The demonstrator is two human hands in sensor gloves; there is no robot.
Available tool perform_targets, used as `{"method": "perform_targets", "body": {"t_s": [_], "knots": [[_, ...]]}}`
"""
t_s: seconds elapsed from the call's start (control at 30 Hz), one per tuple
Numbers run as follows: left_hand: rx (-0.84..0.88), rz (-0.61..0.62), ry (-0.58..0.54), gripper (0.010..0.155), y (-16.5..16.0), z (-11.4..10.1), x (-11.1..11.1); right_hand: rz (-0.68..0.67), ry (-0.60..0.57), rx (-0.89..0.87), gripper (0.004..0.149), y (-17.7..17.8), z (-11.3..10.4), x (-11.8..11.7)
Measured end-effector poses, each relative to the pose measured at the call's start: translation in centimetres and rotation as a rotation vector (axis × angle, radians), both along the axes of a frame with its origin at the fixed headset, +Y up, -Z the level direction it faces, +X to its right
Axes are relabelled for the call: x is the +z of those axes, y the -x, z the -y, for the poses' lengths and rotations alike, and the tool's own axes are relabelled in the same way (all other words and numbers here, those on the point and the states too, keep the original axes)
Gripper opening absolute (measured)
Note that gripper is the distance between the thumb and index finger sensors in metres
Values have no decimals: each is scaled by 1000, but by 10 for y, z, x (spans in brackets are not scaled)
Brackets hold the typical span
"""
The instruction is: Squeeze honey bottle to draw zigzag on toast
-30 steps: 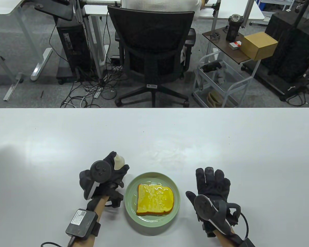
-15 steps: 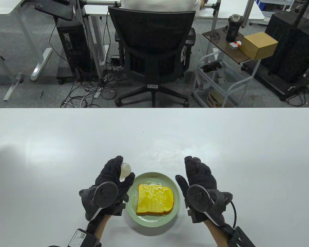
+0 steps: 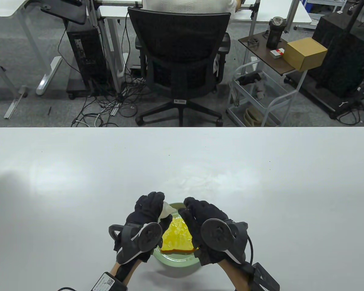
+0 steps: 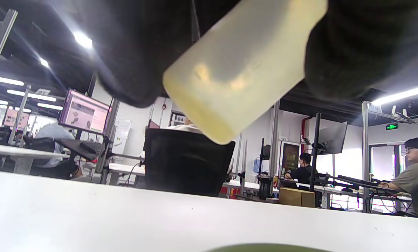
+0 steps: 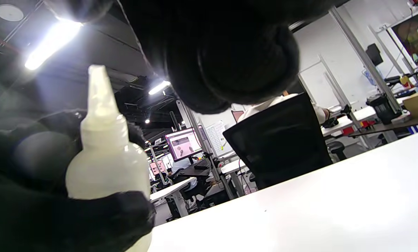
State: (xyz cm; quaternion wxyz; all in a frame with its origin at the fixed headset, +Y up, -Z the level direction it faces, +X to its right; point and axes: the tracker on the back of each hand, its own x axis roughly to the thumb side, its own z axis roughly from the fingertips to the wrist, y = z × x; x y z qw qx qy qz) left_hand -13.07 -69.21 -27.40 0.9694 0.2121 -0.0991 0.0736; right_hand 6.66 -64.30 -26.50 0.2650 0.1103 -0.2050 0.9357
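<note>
A slice of toast (image 3: 176, 239) glazed with yellow honey lies on a pale green plate (image 3: 176, 264) near the table's front edge. My left hand (image 3: 150, 209) grips a small translucent squeeze bottle (image 3: 167, 209) over the plate's far left part. In the left wrist view the bottle (image 4: 244, 66) sits between my gloved fingers (image 4: 135, 52). In the right wrist view the bottle (image 5: 105, 157) stands nozzle up. My right hand (image 3: 197, 213) hovers cupped just right of the bottle, over the toast's right side, and holds nothing. Its fingers (image 5: 230, 52) curl above the bottle.
The white table (image 3: 261, 188) stretches wide beyond and beside the plate. A black office chair (image 3: 182, 60) stands past its far edge. A sliver of the plate's rim (image 4: 265, 248) shows at the bottom of the left wrist view.
Both hands have moved inward over the plate. The left hand has carried the bottle right, over the toast. The right hand has come left next to the bottle and hides the toast's right side.
</note>
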Motion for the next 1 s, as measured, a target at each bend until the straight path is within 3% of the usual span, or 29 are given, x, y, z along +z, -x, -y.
{"method": "perform_targets", "body": {"t_s": [0.23,0.47,0.53,0.6,0.73,0.87,1.0], "knots": [[-139,-48,-26,76,-15,-1,5,40,34,14,48,4,10,-9],[-161,-17,-66,79,-21,0,5,58,32,-27,45,0,15,-12],[-164,1,-67,83,-21,0,5,57,25,-30,42,-1,15,-11],[-110,28,-60,96,-18,0,3,61,15,-39,41,-2,13,-11],[-106,37,-25,100,-11,2,-1,62,26,-65,42,-5,12,-12],[-79,86,-29,84,-5,4,-3,46,48,-95,42,-9,10,-13],[-89,167,111,82,-3,4,-9,14,55,-43,41,-7,9,-13]]}}
